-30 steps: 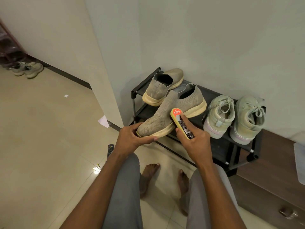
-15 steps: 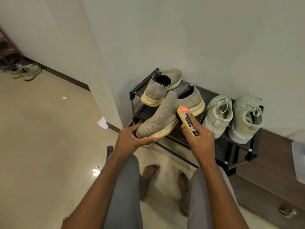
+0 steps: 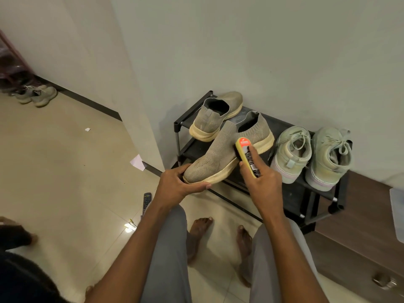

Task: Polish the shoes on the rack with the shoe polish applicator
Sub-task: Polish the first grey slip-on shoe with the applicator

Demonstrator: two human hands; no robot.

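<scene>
The left hand (image 3: pixel 179 186) is wrapped tight around the toe of a tan knit slip-on shoe (image 3: pixel 227 154), holding it out from the black metal shoe rack (image 3: pixel 317 197). The right hand (image 3: pixel 264 184) is closed around a yellow shoe polish applicator with an orange top (image 3: pixel 248 157), pressed on the shoe's side. Its twin tan shoe (image 3: pixel 216 115) sits at 11 o'clock from it. Two pale green lace-up sneakers (image 3: pixel 312 156) sit at 3 o'clock and look not yet done. Only the toe is held, so a hard push could tip the shoe down. Polish might smear the cream sole too.
</scene>
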